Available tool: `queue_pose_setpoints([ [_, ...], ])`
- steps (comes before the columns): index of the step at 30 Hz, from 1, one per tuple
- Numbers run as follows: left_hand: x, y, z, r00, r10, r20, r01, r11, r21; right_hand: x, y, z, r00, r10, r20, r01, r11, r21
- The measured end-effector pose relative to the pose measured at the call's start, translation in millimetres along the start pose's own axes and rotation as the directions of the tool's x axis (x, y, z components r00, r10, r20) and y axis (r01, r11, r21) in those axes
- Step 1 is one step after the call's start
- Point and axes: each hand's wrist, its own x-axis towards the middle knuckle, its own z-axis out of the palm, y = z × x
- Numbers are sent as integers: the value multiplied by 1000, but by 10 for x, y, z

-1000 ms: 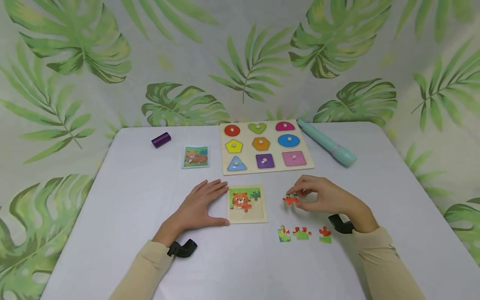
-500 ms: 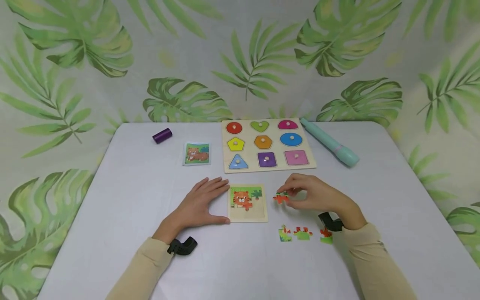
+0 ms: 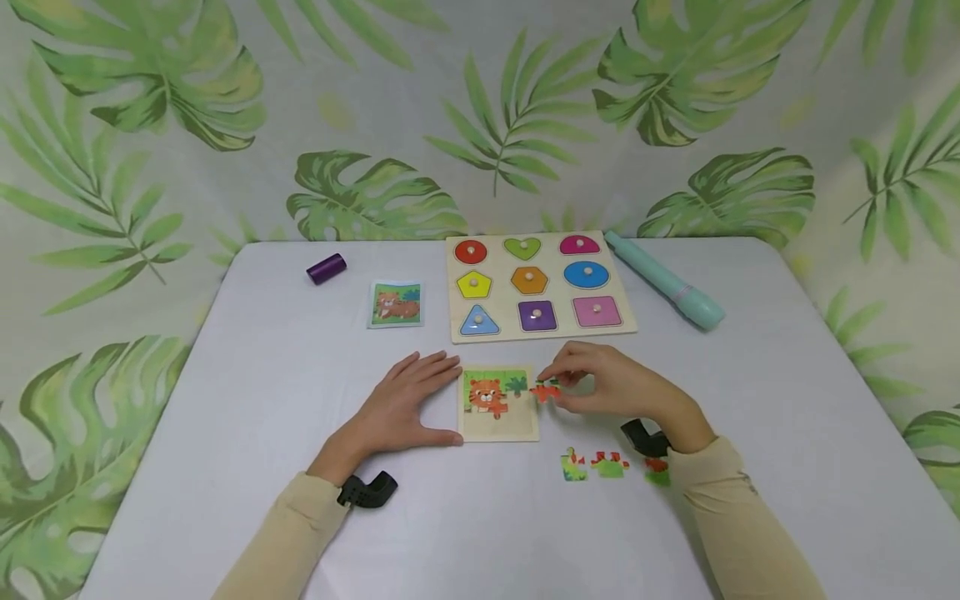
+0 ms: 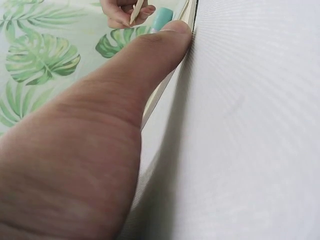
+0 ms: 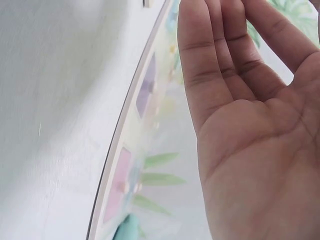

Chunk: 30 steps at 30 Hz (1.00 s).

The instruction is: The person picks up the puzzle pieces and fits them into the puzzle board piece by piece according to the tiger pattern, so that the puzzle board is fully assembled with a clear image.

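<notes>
A square wooden jigsaw tray [image 3: 499,437] lies mid-table in the head view, with a tiger face and some green pieces fitted along its upper part. My left hand [image 3: 402,407] rests at its left side, fingers and thumb spread and their tips touching the frame. Over the tray's right edge, my right hand [image 3: 611,382] pinches an orange-and-green jigsaw piece [image 3: 545,392] between thumb and fingers. That piece shows edge-on in the left wrist view, as a thin wooden slab [image 4: 137,11]; the right wrist view leaves it out of sight. Loose jigsaw pieces [image 3: 609,467] lie below the right hand, one partly covered by the wrist camera.
Behind the tray lies a shape-knob board [image 3: 543,332] with coloured pegged shapes. A mint-green tube [image 3: 663,279] slants beside it on the right. To the left are a tiger picture card [image 3: 397,305] and a purple cylinder [image 3: 326,268]. A leaf-patterned cloth hangs behind the table.
My right hand has moved left with the jigsaw piece, from beside the tray to over its right edge. The left hand stays against the tray.
</notes>
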Motion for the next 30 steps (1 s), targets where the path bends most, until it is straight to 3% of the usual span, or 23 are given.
queue_pose_setpoints([
  [7, 30, 9, 21, 1000, 15, -14, -15, 1000, 0, 40, -2, 42, 1000, 8, -2, -8, 1000, -13],
  [13, 26, 10, 0, 1000, -7, 15, 6, 1000, 17, 76, -15, 101, 999, 34, -9, -34, 999, -41],
  [19, 13, 11, -33, 1000, -7, -10, 7, 1000, 4, 137, -73, 135, 999, 39, -13, -39, 997, -70],
  [30, -2, 31, -25, 1000, -18, 18, 18, 1000, 17, 162, -126, 247, 997, 74, -13, -75, 993, -88],
])
